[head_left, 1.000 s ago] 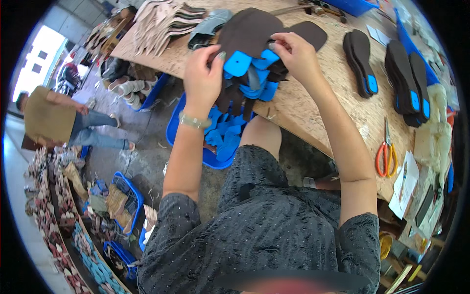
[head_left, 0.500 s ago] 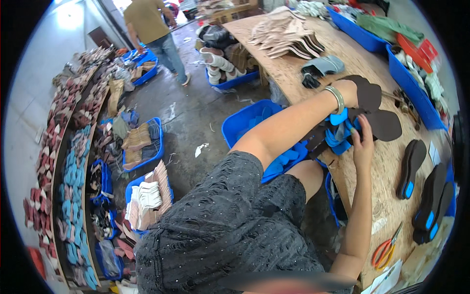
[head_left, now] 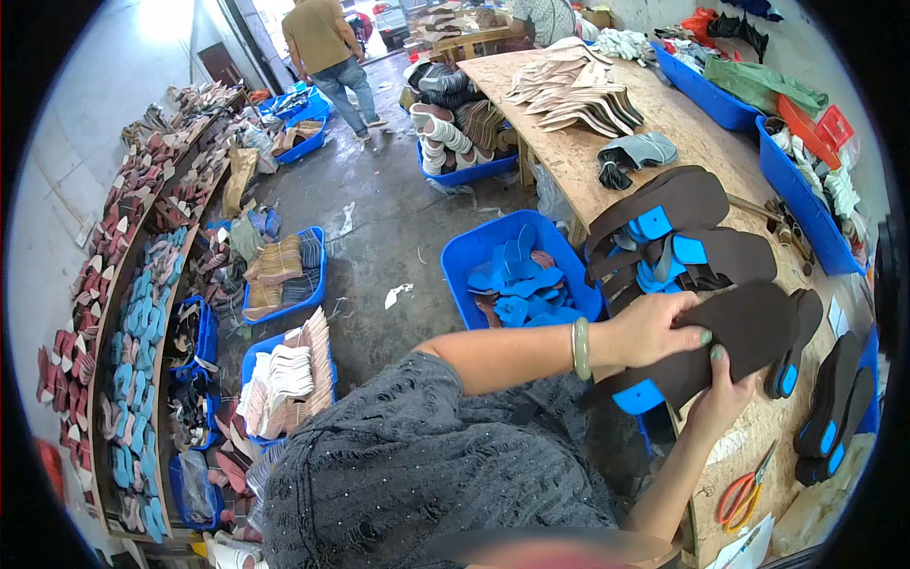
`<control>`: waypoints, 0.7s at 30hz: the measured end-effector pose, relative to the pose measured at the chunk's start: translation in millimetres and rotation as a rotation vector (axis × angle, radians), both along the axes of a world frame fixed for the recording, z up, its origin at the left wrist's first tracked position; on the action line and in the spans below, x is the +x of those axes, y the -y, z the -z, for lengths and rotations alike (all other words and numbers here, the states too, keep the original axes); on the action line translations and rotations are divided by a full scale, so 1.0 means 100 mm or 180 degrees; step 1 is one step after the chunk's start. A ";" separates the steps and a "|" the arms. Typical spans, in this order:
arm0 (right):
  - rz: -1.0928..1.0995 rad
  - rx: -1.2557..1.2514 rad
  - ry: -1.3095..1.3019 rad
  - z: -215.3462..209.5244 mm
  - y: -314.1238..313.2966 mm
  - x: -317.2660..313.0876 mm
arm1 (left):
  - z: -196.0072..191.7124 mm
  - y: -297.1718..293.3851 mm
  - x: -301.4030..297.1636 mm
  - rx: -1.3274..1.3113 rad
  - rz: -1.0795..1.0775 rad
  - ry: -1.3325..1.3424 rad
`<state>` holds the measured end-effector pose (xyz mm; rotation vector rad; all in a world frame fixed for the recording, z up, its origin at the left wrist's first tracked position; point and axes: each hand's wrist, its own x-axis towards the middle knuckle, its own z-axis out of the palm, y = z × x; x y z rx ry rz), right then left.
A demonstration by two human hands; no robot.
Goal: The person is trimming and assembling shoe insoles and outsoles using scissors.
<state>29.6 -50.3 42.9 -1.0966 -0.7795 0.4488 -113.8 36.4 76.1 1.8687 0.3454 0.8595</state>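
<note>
Close to my body, a few dark brown shoe insoles are held together, one showing a bright blue heel patch. My left hand, with a pale bangle on the wrist, grips them from the left, thumb on top. From below, my right hand is closed round their lower edge. Just beyond lie piles of more brown insoles with blue patches, overlapping one another on the wooden table. Other insole stacks rest at the table's right side.
Orange-handled scissors lie near the table's front. A blue tub of blue sole-shaped pieces stands left of the table. Grey material and cut pale pieces sit farther back. Loaded racks line the left; a person walks beyond.
Both hands have come back from the far insole piles toward my body and now hold brown insoles together. The view has shifted, showing more of the blue tub.
</note>
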 end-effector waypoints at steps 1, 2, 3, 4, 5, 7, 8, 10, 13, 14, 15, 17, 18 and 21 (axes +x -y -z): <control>0.0153 -0.0305 0.0267 0.08 0.13 0.03 | 0.06 0.07 0.02 0.0049 -0.0091 0.0255; 0.0164 -0.0303 0.0257 0.17 0.26 0.06 | 0.03 0.19 -0.01 0.0447 -0.0271 -0.0092; 0.0097 -0.0313 0.0112 0.25 0.40 0.10 | 0.09 0.26 0.02 0.0217 -0.0069 -0.0054; 0.0041 -0.0316 -0.0041 0.31 0.54 0.12 | 0.13 0.34 0.06 -0.0009 0.0143 -0.0024; 0.0018 -0.0314 -0.0033 0.34 0.64 0.09 | 0.14 0.38 0.02 -0.0191 0.0336 -0.0029; -0.0170 -0.0577 0.0025 0.36 0.83 0.07 | 0.20 0.44 0.02 -0.0167 0.0402 0.0060; -0.0182 -0.0576 0.0024 0.41 0.89 0.08 | 0.24 0.48 0.05 -0.0145 0.0490 0.0143; -0.0195 -0.0187 -0.0232 0.50 1.00 0.13 | 0.32 0.53 0.12 -0.0213 0.0532 0.0273; -0.0421 -0.0079 -0.0465 0.53 1.05 0.24 | 0.31 0.53 0.13 -0.0715 0.0971 -0.0085; -0.0569 0.0006 -0.0587 0.53 1.05 0.30 | 0.34 0.52 0.14 -0.0634 0.0946 -0.0124; -0.0686 -0.0038 -0.0635 0.55 1.05 0.37 | 0.35 0.52 0.14 -0.0553 0.0921 -0.0164; -0.0218 -0.0305 -0.0431 0.43 0.97 0.29 | 0.27 0.60 0.14 -0.0485 0.0654 -0.0128; 0.0256 -0.0563 -0.0229 0.37 0.94 0.26 | 0.24 0.63 0.14 -0.0413 0.0394 -0.0101; 0.1414 -0.1063 0.2056 0.16 1.03 0.10 | 0.42 0.55 0.24 0.0324 -0.0111 -0.0065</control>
